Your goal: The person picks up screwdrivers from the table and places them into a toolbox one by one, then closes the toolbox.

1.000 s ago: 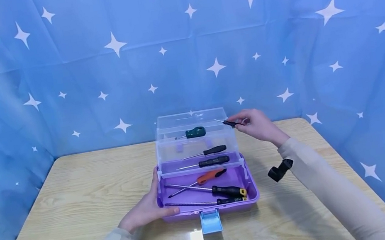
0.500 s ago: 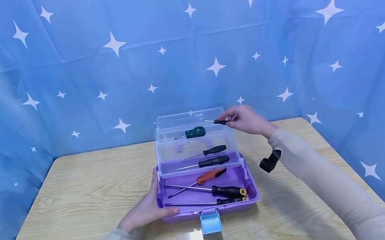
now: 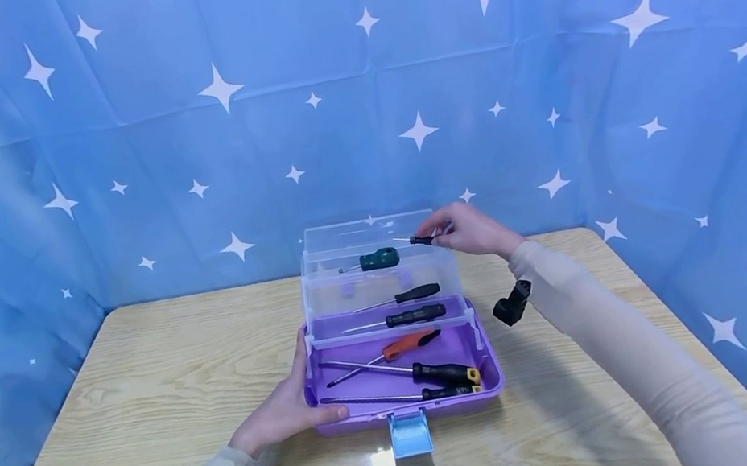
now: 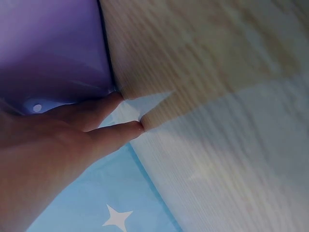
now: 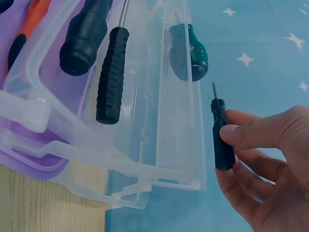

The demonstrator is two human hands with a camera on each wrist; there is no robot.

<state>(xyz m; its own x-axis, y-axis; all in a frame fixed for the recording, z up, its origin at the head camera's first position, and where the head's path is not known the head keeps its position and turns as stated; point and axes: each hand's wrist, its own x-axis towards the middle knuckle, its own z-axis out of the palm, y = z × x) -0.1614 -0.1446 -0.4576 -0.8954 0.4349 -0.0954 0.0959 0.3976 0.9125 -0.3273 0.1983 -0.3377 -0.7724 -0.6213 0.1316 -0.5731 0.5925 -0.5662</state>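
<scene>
A purple toolbox stands on the table with its clear tiered trays raised at the back. My left hand holds its front left corner, thumb along the front rim and fingers against the left side. My right hand pinches a small black screwdriver between thumb and fingers, beside the top tray. Its thin shaft points left in the head view. A green stubby screwdriver lies in the upper tray. Lower trays carry a ribbed black screwdriver and a thicker black screwdriver.
In the purple bottom lie an orange-handled screwdriver and two long screwdrivers with black and yellow handles, one of them a thick-handled screwdriver. A blue latch hangs at the front. Behind the wooden table hangs a starry blue curtain.
My right hand has moved left over the top tray's right end, with the small screwdriver in its fingers. The left hand and the toolbox have stayed in place.
</scene>
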